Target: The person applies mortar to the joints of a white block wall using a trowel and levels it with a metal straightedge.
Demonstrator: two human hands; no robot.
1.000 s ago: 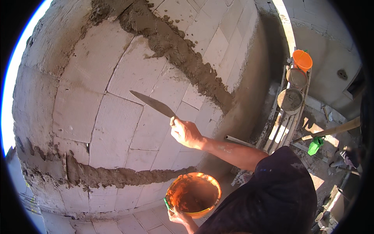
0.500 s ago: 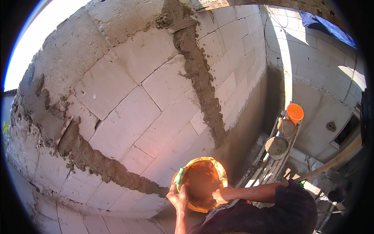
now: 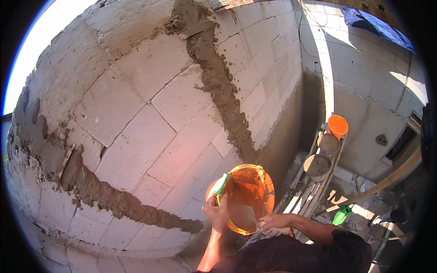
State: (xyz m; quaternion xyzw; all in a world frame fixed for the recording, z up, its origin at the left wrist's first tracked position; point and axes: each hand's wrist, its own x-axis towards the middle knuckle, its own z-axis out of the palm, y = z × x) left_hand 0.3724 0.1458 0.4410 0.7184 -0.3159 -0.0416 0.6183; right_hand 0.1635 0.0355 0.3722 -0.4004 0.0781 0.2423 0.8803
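Two hands: both busy at one orange bucket (image 3: 248,198), held up close in front of the block wall (image 3: 150,132).
Left hand (image 3: 217,211): grip closed on the bucket's rim, beside the green handle piece (image 3: 221,184).
Right hand (image 3: 272,223): grip wrapped around the wooden handle of a trowel (image 3: 248,217).
Trowel blade: inside the bucket, low against its wall, coated grey.
Wall: pale blocks crossed by two rough bands of wet mortar (image 3: 218,77), one steep, one running low to the left.
Below right: a ladder (image 3: 314,186) carrying two grey tubs and a second orange bucket (image 3: 337,125).
Ground: a green scoop-like tool (image 3: 341,214) near the ladder's foot.
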